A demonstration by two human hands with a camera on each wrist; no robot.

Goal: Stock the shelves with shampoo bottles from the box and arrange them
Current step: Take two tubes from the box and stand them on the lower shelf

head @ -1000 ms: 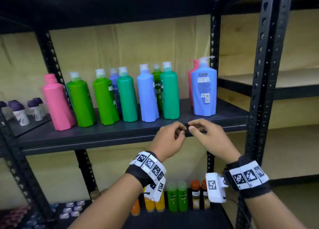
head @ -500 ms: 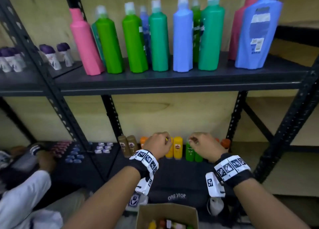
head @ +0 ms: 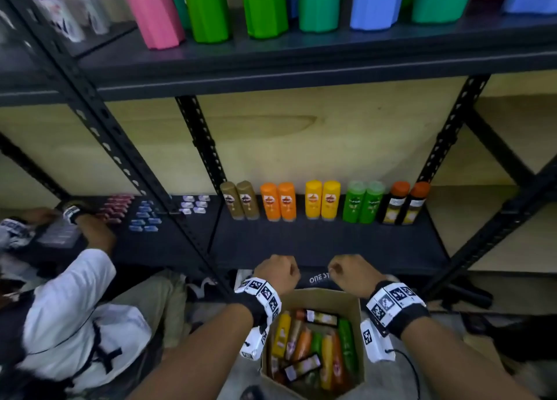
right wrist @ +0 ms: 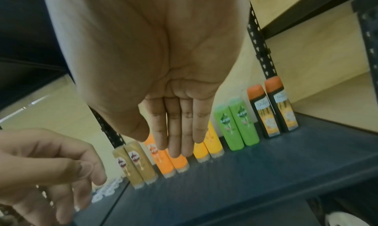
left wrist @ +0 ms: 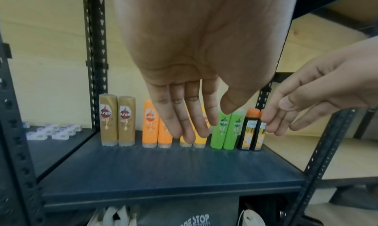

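Left hand (head: 278, 274) and right hand (head: 349, 274): grip slack, fingers relaxed, holding nothing, above box (head: 357, 306). Shampoo bottles (head: 313, 350) lie flat inside, long axes toward shelf (head: 316, 243); ten stand upright at back.

Lower shelf (head: 331, 243): ten small shampoo bottles in a row, standing in pairs: two gold bottles (head: 240, 200), two orange bottles (head: 278, 202), two yellow bottles (head: 322, 199), two green bottles (head: 363, 202), two black bottles with orange caps (head: 404, 203).

Upper shelf (head: 301, 59): seven large bottle bases clearly in front: one pink (head: 153, 13), four green, two blue; more behind, cut off, not countable.

One cardboard box (head: 328, 300) on the floor, bottles lying inside, piled up, exact count unclear.

Two hands, left hand (head: 278, 274) and right hand (head: 349, 274), both empty. One other person (head: 78, 303) at left.
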